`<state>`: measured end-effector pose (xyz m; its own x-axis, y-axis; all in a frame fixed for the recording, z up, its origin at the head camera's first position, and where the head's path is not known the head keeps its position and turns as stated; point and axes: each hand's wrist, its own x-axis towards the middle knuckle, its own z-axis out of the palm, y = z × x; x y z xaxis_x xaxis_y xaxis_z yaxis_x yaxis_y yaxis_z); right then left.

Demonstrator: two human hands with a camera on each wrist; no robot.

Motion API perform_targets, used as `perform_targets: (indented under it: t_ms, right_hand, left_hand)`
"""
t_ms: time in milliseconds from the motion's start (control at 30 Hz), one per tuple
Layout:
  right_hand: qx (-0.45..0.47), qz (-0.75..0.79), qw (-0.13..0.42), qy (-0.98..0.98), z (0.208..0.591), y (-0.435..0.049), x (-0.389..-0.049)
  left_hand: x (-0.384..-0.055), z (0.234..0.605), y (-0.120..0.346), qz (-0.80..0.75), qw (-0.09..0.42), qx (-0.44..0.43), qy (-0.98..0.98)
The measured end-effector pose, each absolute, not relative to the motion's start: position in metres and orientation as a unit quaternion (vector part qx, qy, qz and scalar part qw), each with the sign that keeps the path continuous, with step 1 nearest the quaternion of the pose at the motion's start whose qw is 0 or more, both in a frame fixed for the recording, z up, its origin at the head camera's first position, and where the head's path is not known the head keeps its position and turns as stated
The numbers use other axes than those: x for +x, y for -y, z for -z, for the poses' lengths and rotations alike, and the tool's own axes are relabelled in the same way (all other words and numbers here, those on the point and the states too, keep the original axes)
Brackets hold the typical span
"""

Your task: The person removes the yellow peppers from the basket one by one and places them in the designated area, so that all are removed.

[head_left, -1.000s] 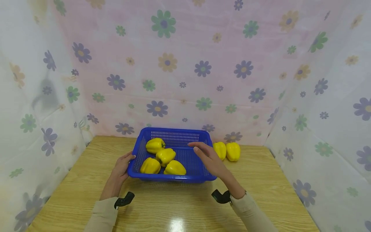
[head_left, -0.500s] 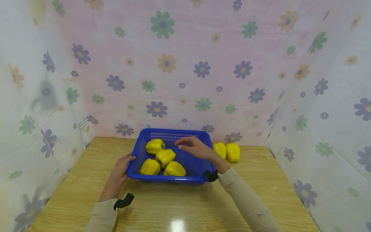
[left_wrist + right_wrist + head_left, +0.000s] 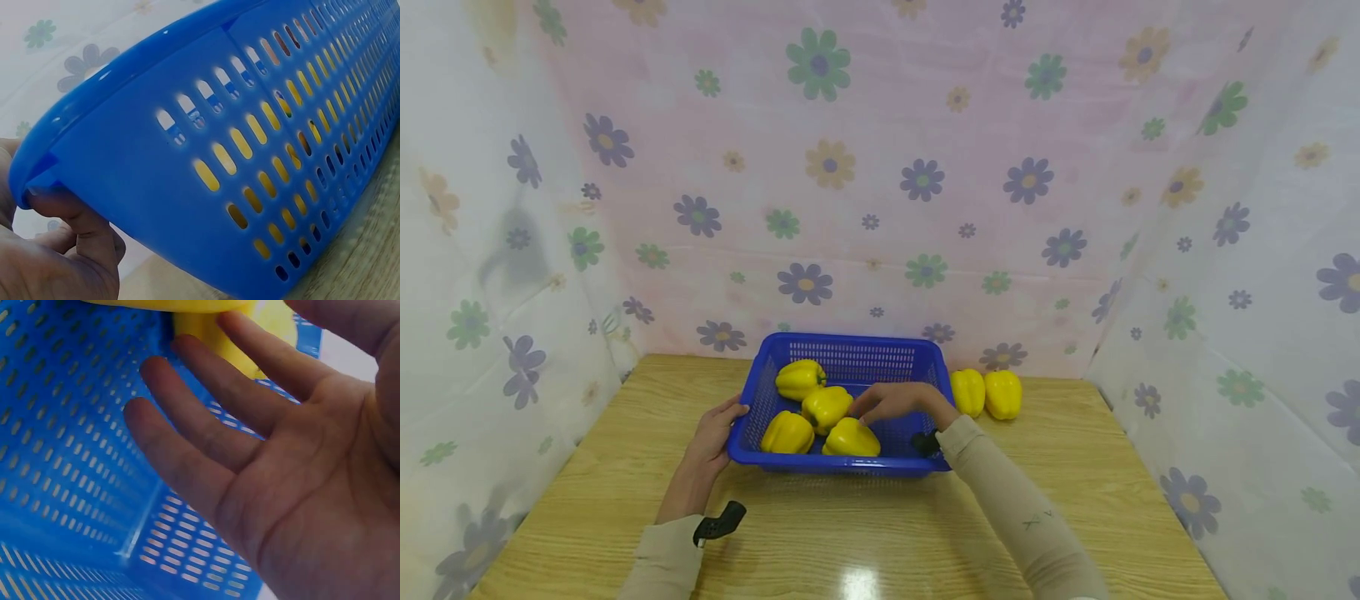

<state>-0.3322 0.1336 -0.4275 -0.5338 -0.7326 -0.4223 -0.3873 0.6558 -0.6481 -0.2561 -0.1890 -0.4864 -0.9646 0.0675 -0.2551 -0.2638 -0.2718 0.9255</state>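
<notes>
1. Shifted since the earlier frame: right hand (image 3: 891,402), lowered into the blue basket (image 3: 850,463).
2. Left hand (image 3: 711,429): gripping the basket's left edge.
3. Four yellow peppers (image 3: 828,407): in the basket, from left edge to front middle.
4. Right hand: fingers spread wide beside the front-middle pepper; contact cannot be told.
5. Two further peppers (image 3: 1003,394): near the back edge of the worktop (image 3: 820,533).

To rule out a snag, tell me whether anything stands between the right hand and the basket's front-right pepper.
Nothing visible does: the right hand reaches inside the blue basket, right beside the front-right yellow pepper.
</notes>
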Motion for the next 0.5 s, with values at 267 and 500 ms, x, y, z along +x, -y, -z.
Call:
perform_targets:
  t_ms: [267, 500]
  right_hand:
    - [-0.291, 0.262, 0.411, -0.823, 0.443, -0.129, -0.337]
    - [-0.292, 0.286, 0.43, -0.805, 0.452, -0.128, -0.339]
  left_hand:
    - [-0.255, 0.486, 0.189, -0.789, 0.105, -0.086, -0.599]
    - [-0.254, 0.484, 0.189, -0.788, 0.108, -0.088, -0.6]
